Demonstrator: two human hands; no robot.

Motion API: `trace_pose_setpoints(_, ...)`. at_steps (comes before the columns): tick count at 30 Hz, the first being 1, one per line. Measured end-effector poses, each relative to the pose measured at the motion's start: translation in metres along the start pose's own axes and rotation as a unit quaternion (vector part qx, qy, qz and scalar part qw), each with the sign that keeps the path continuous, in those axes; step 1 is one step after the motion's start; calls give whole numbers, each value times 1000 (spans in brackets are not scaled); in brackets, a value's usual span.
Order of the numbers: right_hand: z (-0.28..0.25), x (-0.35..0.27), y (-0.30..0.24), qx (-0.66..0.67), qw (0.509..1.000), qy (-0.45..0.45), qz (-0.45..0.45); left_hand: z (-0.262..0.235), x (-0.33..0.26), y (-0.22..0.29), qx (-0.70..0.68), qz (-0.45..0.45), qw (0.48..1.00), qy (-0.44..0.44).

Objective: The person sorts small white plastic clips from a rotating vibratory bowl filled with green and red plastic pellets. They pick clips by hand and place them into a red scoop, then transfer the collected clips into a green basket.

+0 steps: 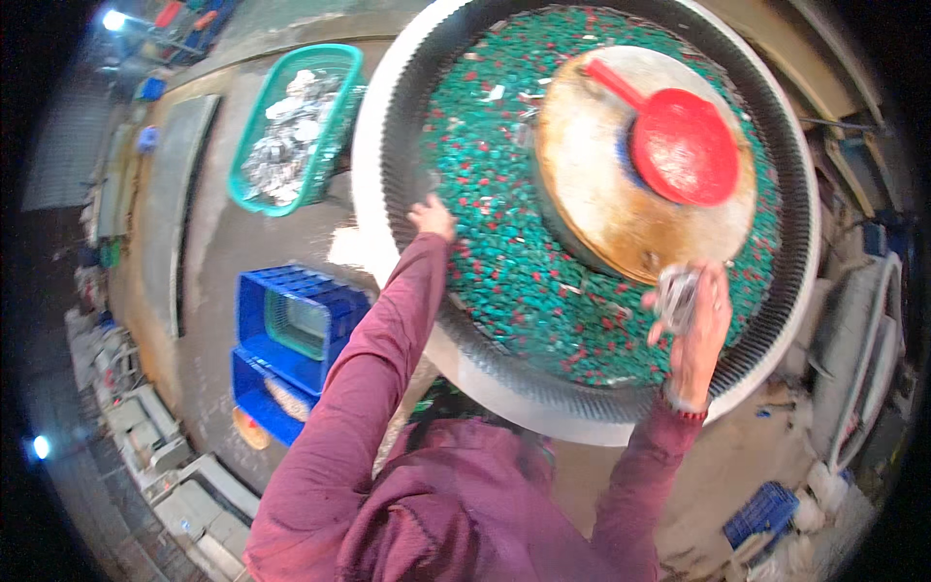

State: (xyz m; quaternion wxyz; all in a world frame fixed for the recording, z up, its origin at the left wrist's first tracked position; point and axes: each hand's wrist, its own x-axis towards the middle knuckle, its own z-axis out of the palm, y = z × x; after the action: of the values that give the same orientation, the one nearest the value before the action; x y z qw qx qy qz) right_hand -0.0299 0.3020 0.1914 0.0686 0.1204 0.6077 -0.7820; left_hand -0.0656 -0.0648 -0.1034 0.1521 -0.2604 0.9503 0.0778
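A big round white-rimmed tub (pixel 373 165) with a dark ribbed inner wall stands before me, filled with small green and red chips (pixel 495 242). My left hand (pixel 433 217) is at the tub's left inner wall, by the edge of the chips, its fingers apart and nothing seen in them. On the right, my right hand (pixel 700 315) is closed around a clump of silvery metal pieces (pixel 677 296), just in front of the round centre cover (pixel 601 145). The shape of these pieces is blurred. A red long-handled scoop (pixel 684 145) lies on the stained cover.
At the left, a green basket (pixel 325 160) of silvery metal parts (pixel 291 126) sits on the floor. Nearer me are two blue crates (pixel 267 335), one with a green basket inside. Another blue crate (pixel 761 512) lies at the lower right. Hoses (pixel 863 359) run at the right.
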Motion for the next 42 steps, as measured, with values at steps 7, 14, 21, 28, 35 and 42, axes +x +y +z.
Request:
trace_pose_setpoints(7, -20, 156, -35, -377, 875, 156, -262, 8, -48, 14, -48, 109, 993, 7)
trace_pose_setpoints(14, 28, 50, 7, -451, 804, 130, -364, -20, -123, 31, -131, 300, 936, -133)
trace_pose_setpoints(21, 4, -50, 218, -635, 719, -276, 50, -54, -86, 25, -305, 361, 849, -236)
trace_pose_setpoints(28, 88, -50, 279, -605, 757, -245, 40, -122, -68, 2, -763, 98, 391, -505)
trace_pose_setpoints(35, 95, -32, 316, -698, 651, -298, 34, -144, -49, 44, -583, 149, 700, -385)
trace_pose_setpoints(42, 51, -13, 229, -644, 743, -181, 25, -70, 39, 93, -227, 266, 918, -188)
